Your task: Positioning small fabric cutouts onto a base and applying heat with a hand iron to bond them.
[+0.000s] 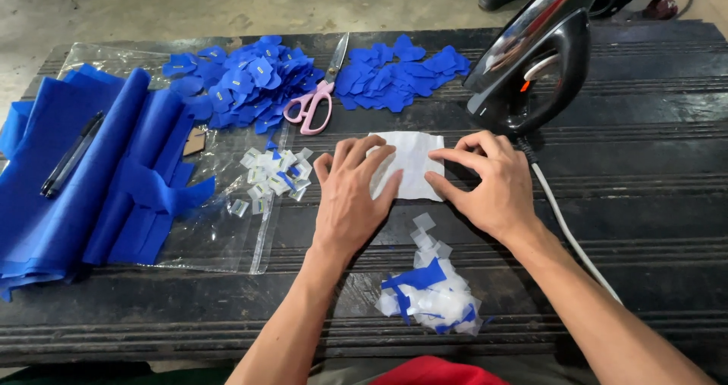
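My left hand (350, 192) lies flat on the left part of a white cloth piece (413, 165) on the dark table (644, 203). My right hand (489, 180) presses its fingertips on the cloth's right edge. Neither hand grips anything; the fingers are spread. A black iron (535, 63) stands upright just beyond my right hand, its white cord (565, 230) running past my right wrist. Below the cloth sits a small heap of white and blue scraps (432, 290).
Pink-handled scissors (317, 97) lie between two piles of blue cut fabric pieces (243, 82) (398, 70). Folded blue fabric (83, 173) with a black pen (72, 154) fills the left. Small white tags (273, 173) rest on a clear plastic bag (220, 226).
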